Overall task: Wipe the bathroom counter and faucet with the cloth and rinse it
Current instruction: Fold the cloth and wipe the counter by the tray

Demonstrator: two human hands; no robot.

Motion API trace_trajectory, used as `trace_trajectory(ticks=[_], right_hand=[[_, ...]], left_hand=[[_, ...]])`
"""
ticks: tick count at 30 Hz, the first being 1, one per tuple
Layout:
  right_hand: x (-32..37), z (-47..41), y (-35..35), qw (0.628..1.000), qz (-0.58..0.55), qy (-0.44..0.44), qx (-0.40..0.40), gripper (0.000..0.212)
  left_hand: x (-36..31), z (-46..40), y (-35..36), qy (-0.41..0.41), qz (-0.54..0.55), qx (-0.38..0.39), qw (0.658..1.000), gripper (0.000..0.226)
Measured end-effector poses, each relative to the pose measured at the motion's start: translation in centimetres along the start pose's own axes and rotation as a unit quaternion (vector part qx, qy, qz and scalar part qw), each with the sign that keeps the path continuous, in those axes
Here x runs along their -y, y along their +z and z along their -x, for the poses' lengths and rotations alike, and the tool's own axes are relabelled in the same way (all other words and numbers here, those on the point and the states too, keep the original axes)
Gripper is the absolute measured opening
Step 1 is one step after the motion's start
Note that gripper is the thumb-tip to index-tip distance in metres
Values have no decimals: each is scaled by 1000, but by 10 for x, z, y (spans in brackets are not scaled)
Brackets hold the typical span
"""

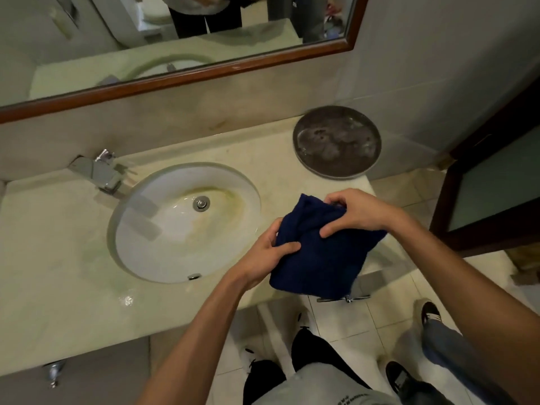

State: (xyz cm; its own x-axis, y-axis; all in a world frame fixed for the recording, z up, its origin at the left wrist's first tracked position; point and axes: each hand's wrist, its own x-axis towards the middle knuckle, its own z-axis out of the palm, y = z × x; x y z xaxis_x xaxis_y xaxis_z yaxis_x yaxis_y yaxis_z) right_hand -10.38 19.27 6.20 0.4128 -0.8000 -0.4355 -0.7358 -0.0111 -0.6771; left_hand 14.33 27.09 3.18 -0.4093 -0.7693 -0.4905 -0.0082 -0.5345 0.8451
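Holding the dark blue cloth (318,252) bunched above the counter (58,229) edge, right of the sink (187,223); left hand (263,252) pinching its near side, right hand (359,211) curled over the top fold. Likely to drip onto the floor or shoes if wet; likely to unfold mid-wipe if gripped loosely; faucet (99,171) well apart, untouched

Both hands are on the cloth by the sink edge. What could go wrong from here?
1. The blue cloth is held by the left hand and right hand partly past the counter front; it may drip on the floor.
2. Wiping right could nudge the round tray overhanging the counter's end.
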Motion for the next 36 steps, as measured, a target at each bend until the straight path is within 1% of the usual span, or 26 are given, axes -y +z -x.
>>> trace_trajectory(ticks=[1,2,3,4,5,6,8,10,12,14,18,21,23,26,28,31,32,33,34,36], right_hand=[[-3,-15,1,998,41,7,-42,57],[-5,-31,6,993,82,21,-79,70],[-8,-47,13,987,118,45,-102,84],[-14,-60,23,980,146,69,-120,91],[-18,-68,34,973,165,88,-138,91],[-22,-71,47,966,178,97,-160,86],[-33,-69,72,957,184,85,-207,75],[-46,-62,97,956,190,71,-210,76],[-59,-60,120,959,207,64,-183,83],[-71,-62,136,958,226,59,-167,85],[-84,-66,149,948,262,60,-173,83],[-86,-68,153,941,275,55,-188,82],[-88,-69,154,935,292,52,-193,81],[-87,-69,156,932,309,50,-182,83],[-78,-68,164,933,319,39,-163,87],[-47,-66,193,934,324,3,-153,91],[-32,-65,207,935,317,-9,-157,91],[-18,-65,222,937,308,-21,-163,90],[-3,-67,238,939,298,-31,-168,89],[29,-74,270,944,283,-56,-163,88]], left_hand=[[8,-12,-3,-10,-35,-41,999,44],[17,-23,-8,-22,-98,-88,991,42],[28,-32,-16,-39,-176,-135,974,41],[39,-37,-24,-56,-237,-178,954,41],[48,-38,-32,-66,-270,-220,935,39],[55,-36,-40,-67,-279,-259,922,36],[64,-25,-57,-50,-302,-327,894,31],[74,-12,-77,-42,-332,-375,864,31],[84,1,-98,-57,-351,-409,840,32],[92,11,-118,-77,-380,-429,816,32],[108,26,-163,-80,-450,-442,772,30],[116,30,-195,-96,-460,-455,757,35],[121,32,-211,-94,-473,-445,754,41],[128,33,-230,-60,-489,-420,762,47],[130,31,-237,-40,-472,-409,780,43],[124,26,-234,-16,-431,-363,826,37],[120,24,-233,-22,-418,-336,844,39],[114,22,-230,-46,-406,-301,862,48],[109,20,-229,-82,-398,-260,876,62],[104,17,-227,-168,-376,-181,893,88]])
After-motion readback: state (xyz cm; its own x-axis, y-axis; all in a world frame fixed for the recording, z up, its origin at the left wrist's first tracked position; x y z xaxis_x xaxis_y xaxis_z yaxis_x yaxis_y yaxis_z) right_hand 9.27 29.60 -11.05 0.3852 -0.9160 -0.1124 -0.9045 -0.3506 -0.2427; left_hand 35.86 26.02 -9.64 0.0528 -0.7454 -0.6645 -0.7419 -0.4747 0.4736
